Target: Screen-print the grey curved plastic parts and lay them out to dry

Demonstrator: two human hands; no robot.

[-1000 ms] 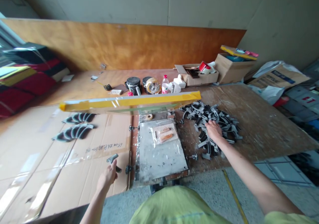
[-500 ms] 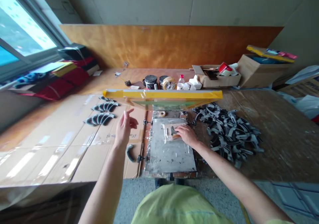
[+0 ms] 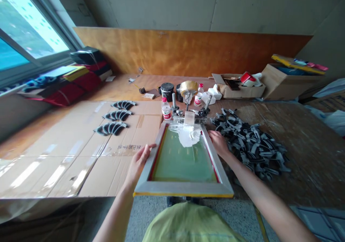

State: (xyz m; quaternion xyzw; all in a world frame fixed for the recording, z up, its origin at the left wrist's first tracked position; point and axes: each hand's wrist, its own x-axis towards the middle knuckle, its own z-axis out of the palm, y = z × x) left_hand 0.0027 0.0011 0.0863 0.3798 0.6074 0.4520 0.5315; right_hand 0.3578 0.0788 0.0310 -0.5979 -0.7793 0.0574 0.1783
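Hands flank the framed screen, one at each long side, with the frame between them and directly in front of the body. The left hand has its index finger stretched to the left rail, about midway along, its other fingers loosely bent. The right hand meets the right rail farther up, fingertips at the outer edge, so it is the nearer of the two to the frame's far end. Whether either pinches the rail, I cannot tell; the undersides are hidden.

The frame's long axis seems to run straight away from the person, the near rail beside the counter's front edge. Inside it, green mesh carries a white spread of paste at the far end, where a pale block rests just ahead of a metal clamp.

Just past the right hand lies a heap of grey curved pieces. Beyond the left hand, cardboard bears three rows of similar pieces, well apart from the frame.
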